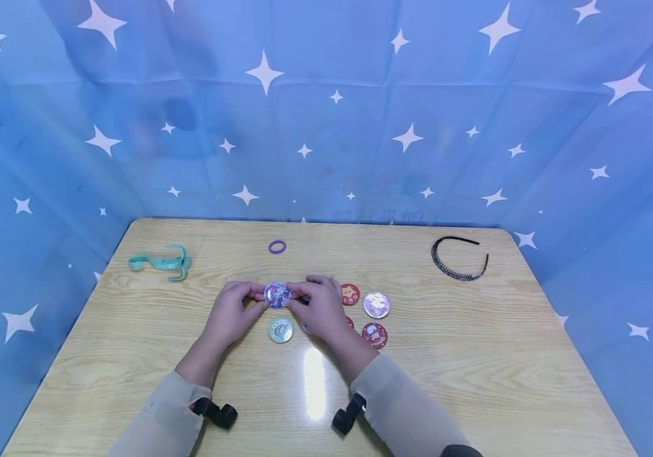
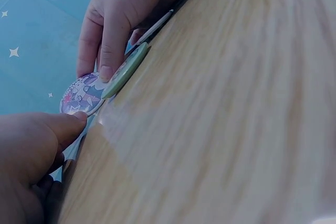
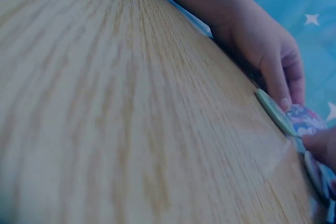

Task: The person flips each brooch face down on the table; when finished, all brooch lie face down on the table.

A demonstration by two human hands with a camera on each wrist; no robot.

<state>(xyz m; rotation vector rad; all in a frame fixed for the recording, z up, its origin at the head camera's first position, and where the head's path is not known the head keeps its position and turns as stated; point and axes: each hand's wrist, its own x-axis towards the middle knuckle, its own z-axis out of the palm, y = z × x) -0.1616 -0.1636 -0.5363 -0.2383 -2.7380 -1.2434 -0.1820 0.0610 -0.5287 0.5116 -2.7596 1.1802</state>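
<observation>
Near the middle of the desk (image 1: 446, 393), between your left hand (image 1: 236, 312) and your right hand (image 1: 319, 309), you have the round purple badge (image 1: 277, 296), its printed face turned up toward you. Each hand pinches one side of the rim, fingers (image 2: 113, 45) and thumb parted only by about the thickness of the badge, and you show nothing else in either hold. I cannot tell whether the lower rim touches the desk. The green badge (image 1: 280, 331) lies just beside it, on your side; the red star badge (image 1: 350, 294) and the shiny pale badge (image 1: 376, 305) lie past your right hand.

You can probably treat the purple badge as light, so a gentle pinch should carry it. It looks like a stiff disc that won't bend under your fingers, but its glossy face is likely slippery and may scratch. Your best hold is the one you have: the edge, at opposite points, so it is less apt to tip or spin. Avoid pressing on the middle of the print. The back is hidden, so feel lightly before you curl your fingers underneath.
</observation>
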